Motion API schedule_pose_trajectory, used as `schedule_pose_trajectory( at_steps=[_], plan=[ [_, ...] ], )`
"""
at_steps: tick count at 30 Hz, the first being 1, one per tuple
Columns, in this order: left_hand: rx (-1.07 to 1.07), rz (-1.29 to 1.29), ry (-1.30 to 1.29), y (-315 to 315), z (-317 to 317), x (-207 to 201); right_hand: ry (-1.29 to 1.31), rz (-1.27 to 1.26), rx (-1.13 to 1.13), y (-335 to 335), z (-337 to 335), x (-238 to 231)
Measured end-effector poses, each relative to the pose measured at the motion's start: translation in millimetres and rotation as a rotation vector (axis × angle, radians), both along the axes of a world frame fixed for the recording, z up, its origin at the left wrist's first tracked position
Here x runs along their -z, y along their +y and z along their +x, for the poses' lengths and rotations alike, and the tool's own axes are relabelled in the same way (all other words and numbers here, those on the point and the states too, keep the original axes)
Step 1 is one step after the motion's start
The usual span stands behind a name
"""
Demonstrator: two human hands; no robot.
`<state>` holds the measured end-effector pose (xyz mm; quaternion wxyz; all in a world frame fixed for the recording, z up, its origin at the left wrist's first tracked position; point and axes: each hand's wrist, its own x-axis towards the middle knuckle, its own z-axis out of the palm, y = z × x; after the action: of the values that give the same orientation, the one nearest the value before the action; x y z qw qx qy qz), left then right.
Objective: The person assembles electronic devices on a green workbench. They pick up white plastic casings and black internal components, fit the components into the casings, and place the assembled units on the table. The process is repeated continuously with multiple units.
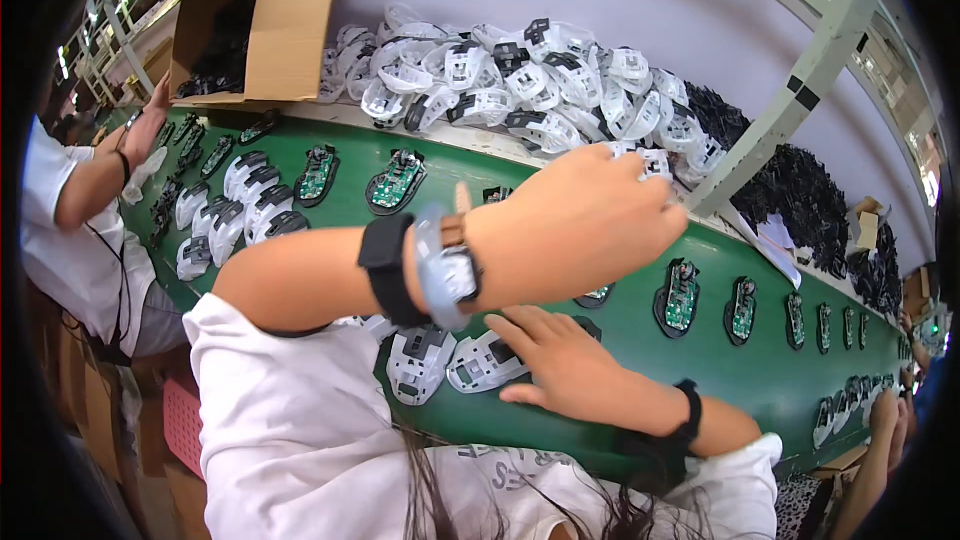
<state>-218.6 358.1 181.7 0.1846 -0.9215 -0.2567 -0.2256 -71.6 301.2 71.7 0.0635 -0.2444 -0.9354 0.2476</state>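
My left hand point(578, 225) reaches across to the right over the green table, close to a heap of white mouse shells point(580, 80). Its fingers curl downward, and what lies under them is hidden. Lower down, my right hand point(570, 365) is held low with its fingers stretched out, near a white and grey mouse shell point(483, 364). Whether the fingertips touch that shell I cannot tell. Another mouse shell point(420, 360) lies just left of it. Black mouse bases with green circuit boards point(397, 180) lie in a row along the table, partly covered by my left arm.
On the left stands an open cardboard box point(290, 20) with black parts. White mouse shells point(258, 195) are grouped below it. A metal post point(790, 90) rises at the right beside heaped black parts point(800, 190). Co-workers' arms point(95, 180) show at both sides.
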Motion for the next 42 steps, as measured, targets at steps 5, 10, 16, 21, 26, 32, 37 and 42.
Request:
schedule_pose_trajectory(
  at_steps=[5, 10, 16, 21, 26, 32, 37, 42],
  plan=[
    [-0.306, -0.530, -0.029, -70.6, -38.1, 29.8, -0.200, 0.306, 0.134, -14.3, 21.3, -1.3],
    [-0.343, -0.799, 0.014, -106.7, -32.7, 115.6, -0.202, 0.218, 0.485, -40.2, 26.5, 15.5],
    [-0.321, -0.719, -0.171, -70.3, -48.8, 72.8, -0.074, 0.259, 0.458, -36.0, 35.5, 21.8],
    [-0.512, -0.120, -0.375, 132.7, -97.6, 38.5, 0.002, 0.179, 0.455, -20.1, 34.8, 12.1],
    [-0.809, -0.316, -0.693, 279.6, -161.4, 66.7, 0.429, 0.725, 0.383, 100.9, -15.2, -47.9],
    [-0.620, -0.257, -0.573, 262.0, -116.6, 45.9, 0.642, 1.054, 0.683, 287.0, -57.1, -43.1],
    [-0.452, -0.564, -0.602, 50.9, -114.5, 31.6, 0.443, 0.675, 0.422, 187.1, 3.9, -32.7],
    [-0.566, -0.890, -0.133, -129.3, -85.6, 42.7, 0.065, 0.625, 1.360, 171.1, 192.6, -47.7]
  ],
)
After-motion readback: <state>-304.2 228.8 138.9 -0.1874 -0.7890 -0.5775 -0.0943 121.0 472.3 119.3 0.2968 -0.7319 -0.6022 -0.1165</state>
